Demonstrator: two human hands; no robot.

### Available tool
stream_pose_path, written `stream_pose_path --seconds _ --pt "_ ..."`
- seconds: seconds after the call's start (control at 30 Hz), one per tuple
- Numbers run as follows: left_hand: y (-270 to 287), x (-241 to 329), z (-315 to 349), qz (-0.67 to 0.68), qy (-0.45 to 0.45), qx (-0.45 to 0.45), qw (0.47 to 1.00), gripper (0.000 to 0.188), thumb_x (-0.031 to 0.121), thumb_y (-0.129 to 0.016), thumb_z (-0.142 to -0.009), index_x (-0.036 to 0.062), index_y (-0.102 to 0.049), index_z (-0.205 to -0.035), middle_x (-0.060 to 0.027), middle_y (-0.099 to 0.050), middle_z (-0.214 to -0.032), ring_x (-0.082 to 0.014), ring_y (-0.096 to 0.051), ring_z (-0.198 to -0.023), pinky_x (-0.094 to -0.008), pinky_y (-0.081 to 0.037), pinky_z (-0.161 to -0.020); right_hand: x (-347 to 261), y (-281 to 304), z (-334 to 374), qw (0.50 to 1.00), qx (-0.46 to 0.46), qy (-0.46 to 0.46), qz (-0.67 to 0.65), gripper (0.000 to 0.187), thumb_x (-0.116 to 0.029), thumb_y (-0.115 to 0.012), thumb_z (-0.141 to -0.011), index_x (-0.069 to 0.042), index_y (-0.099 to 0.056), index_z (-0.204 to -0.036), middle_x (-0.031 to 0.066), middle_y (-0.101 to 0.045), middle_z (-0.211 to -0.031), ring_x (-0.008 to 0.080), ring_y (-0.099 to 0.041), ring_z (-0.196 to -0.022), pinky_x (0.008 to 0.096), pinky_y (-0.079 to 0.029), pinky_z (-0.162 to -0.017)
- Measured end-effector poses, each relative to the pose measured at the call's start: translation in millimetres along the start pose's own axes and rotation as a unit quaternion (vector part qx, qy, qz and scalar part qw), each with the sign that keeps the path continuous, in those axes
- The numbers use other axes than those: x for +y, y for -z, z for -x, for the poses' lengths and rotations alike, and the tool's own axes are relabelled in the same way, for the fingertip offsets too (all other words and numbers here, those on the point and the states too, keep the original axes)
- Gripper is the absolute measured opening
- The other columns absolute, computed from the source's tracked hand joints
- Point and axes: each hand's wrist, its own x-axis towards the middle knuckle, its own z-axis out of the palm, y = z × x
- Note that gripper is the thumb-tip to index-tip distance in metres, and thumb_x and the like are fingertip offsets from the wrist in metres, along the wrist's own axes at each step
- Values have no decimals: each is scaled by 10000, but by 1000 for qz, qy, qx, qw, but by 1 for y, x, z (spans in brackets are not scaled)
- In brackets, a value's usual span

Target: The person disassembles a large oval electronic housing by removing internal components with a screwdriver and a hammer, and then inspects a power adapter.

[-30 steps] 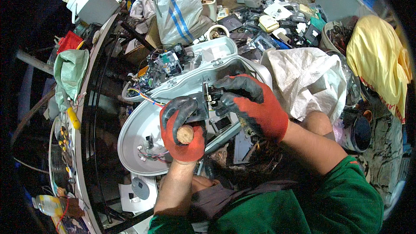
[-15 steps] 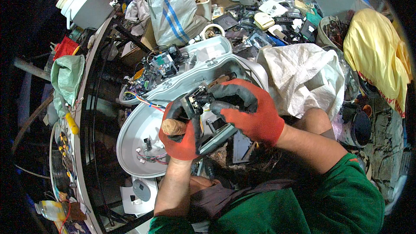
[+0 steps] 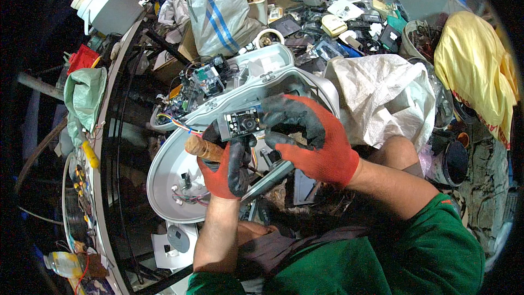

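Note:
My left hand (image 3: pixel 226 166), in a red glove with black palm and fingers, grips a small camera module (image 3: pixel 243 123) with a round black lens facing up. A brown wooden handle (image 3: pixel 204 148) also lies across that hand, its rounded end sticking out to the left; what it belongs to is hidden. My right hand (image 3: pixel 311 136), gloved the same way, is curled beside the module's right edge with thumb and fingers apart. Its fingertips are slightly blurred, and I cannot tell whether they touch the module. Below both hands lies an open grey plastic housing (image 3: pixel 164 186) with coloured wires.
Circuit boards and wires (image 3: pixel 204 79) sit in another housing part beyond my hands. A white sack (image 3: pixel 382 95) lies to the right, near a yellow sack (image 3: pixel 472 65). Electronic scrap (image 3: pixel 349 27) is heaped at the back. A yellow-handled tool (image 3: pixel 90 154) rests at the left.
The camera module has turned, so its lens now faces up instead of sideways. The wooden handle has swung left and upward in my left hand. My right fingers have shifted slightly.

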Motion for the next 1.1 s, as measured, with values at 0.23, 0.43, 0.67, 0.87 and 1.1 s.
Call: stream_pose_path --seconds 0.23,0.43,0.67,0.87,1.1 --pt "-10 3 -4 53 -4 9 999 296 53 -664 -853 21 -582 -1136 -83 -672 -882 -141 -642 -694 -235 -482 -541 -1 -5 2 992 -45 -93 -65 638 -167 -747 -741 -44 -488 -1311 177 -597 -1209 305 -622 -1041 372 -483 -911" --pt "-7 2 -6 16 32 -1 999 367 115 -672 -835 37 -571 -1180 -69 -661 -929 -135 -607 -683 -245 -485 -550 10 -2 0 982 -39 -162 -86 519 -140 -713 -766 -34 -557 -1250 165 -628 -1151 228 -632 -1005 337 -493 -875" --pt "2 0 -11 142 34 -79 986 393 34 -614 -864 13 -531 -1247 -127 -661 -898 -166 -638 -651 -222 -471 -484 11 4 -9 954 -85 -245 -147 425 -132 -681 -805 -42 -590 -1210 102 -652 -1046 152 -603 -946 294 -492 -836" --pt "39 -28 -20 -40 47 8 998 375 251 -697 -846 72 -566 -1147 -60 -630 -917 -154 -577 -748 -280 -447 -637 13 12 -1 941 -37 -312 -121 450 -175 -678 -836 -28 -567 -1247 62 -642 -1107 162 -586 -990 301 -470 -894" --pt "23 -2 -38 -135 29 81 987 355 189 -522 -964 21 -474 -1273 -172 -604 -1175 -243 -569 -1084 -350 -422 -953 -29 -2 -14 983 -20 -137 -118 600 -234 -647 -845 -3 -441 -1360 132 -548 -1284 216 -576 -1089 345 -476 -904"
